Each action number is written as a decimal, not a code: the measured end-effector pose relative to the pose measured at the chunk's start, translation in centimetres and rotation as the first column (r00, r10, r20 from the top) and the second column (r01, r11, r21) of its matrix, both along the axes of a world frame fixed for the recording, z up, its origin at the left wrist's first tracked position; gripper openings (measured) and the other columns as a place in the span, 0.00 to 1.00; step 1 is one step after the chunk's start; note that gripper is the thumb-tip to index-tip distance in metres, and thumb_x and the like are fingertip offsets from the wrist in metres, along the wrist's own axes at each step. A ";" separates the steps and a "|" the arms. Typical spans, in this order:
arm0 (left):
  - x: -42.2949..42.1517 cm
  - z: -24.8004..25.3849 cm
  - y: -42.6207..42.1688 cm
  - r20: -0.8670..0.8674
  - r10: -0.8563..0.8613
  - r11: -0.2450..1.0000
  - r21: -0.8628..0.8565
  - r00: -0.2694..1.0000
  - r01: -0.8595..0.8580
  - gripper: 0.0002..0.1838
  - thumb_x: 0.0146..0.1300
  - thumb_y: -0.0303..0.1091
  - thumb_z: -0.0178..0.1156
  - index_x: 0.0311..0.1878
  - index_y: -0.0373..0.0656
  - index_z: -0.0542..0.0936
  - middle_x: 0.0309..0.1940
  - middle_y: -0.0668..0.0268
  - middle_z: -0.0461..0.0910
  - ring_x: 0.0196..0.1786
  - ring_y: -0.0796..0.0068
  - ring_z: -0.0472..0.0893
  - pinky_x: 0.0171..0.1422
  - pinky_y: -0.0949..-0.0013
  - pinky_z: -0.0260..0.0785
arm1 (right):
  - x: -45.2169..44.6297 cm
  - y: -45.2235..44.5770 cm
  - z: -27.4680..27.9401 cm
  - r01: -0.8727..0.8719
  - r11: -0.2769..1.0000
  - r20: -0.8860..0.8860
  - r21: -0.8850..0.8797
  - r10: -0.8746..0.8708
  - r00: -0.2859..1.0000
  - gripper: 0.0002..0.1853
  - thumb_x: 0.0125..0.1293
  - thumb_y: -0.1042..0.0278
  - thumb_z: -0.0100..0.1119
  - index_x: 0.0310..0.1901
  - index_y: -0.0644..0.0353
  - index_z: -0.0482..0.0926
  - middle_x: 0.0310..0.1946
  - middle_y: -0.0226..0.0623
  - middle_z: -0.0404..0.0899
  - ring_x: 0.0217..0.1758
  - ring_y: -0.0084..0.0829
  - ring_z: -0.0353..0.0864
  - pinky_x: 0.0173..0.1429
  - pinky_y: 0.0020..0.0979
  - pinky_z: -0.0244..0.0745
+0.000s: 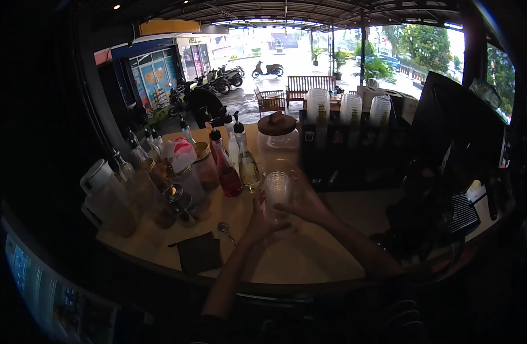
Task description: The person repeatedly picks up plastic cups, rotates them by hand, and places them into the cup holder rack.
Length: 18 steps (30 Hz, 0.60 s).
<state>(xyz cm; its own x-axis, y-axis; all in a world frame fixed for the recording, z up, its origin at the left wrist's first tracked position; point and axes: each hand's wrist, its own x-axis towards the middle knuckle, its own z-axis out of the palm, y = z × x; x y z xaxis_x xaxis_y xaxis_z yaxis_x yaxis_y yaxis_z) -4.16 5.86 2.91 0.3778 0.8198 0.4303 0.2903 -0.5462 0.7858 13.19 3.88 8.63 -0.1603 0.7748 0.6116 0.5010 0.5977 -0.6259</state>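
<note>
A clear ribbed plastic cup (276, 187) is upright between my two hands, over the counter; I cannot tell whether it is one cup or a nested stack. My right hand (302, 200) holds it from the right, with the thumb across its front and the fingers behind. My left hand (260, 222) is at its lower left, thumb and fingers spread apart; whether it touches the cup is unclear. Just behind stands a large clear jar (279, 150) with a wooden lid. Left of the cup are a pump bottle of pale yellow liquid (249, 169) and one of red liquid (226, 175).
On the wooden counter (298, 264) lie a spoon (225, 230) and a dark folded cloth (199, 253). Jars, bottles and a white-lidded pitcher (106, 198) crowd the left. Stacked cups (318, 106) stand on a dark ledge behind. A dark monitor (447, 114) rises at right.
</note>
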 end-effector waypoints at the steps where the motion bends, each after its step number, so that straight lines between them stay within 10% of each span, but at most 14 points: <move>1: 0.3 -1.3 0.8 -0.011 -0.046 0.998 -0.046 0.999 0.045 0.69 0.32 0.45 0.79 0.68 0.40 0.36 0.66 0.46 0.51 0.67 0.52 0.60 0.68 0.56 0.58 | -0.3 -0.4 -0.6 0.007 1.000 0.016 -0.009 -0.007 1.000 0.58 0.42 0.56 0.76 0.68 0.65 0.45 0.63 0.51 0.56 0.65 0.41 0.61 0.67 0.38 0.59; 8: 0.7 -0.7 -1.0 0.158 0.014 0.970 -0.243 0.987 0.025 0.53 0.33 0.38 0.78 0.63 0.36 0.57 0.56 0.52 0.70 0.58 0.62 0.73 0.61 0.63 0.66 | -1.6 -0.6 -3.2 -0.093 0.953 -0.142 -0.287 0.054 0.988 0.57 0.34 0.65 0.76 0.65 0.63 0.48 0.58 0.49 0.61 0.64 0.40 0.62 0.66 0.37 0.62; 18: 1.2 -0.8 -1.2 0.300 0.023 0.948 -0.309 0.954 0.075 0.51 0.29 0.34 0.79 0.60 0.37 0.61 0.54 0.57 0.71 0.55 0.68 0.74 0.58 0.67 0.70 | -1.9 -1.4 -2.9 -0.080 0.952 -0.173 -0.294 0.029 0.984 0.52 0.32 0.68 0.75 0.62 0.63 0.54 0.54 0.44 0.66 0.60 0.36 0.68 0.62 0.35 0.66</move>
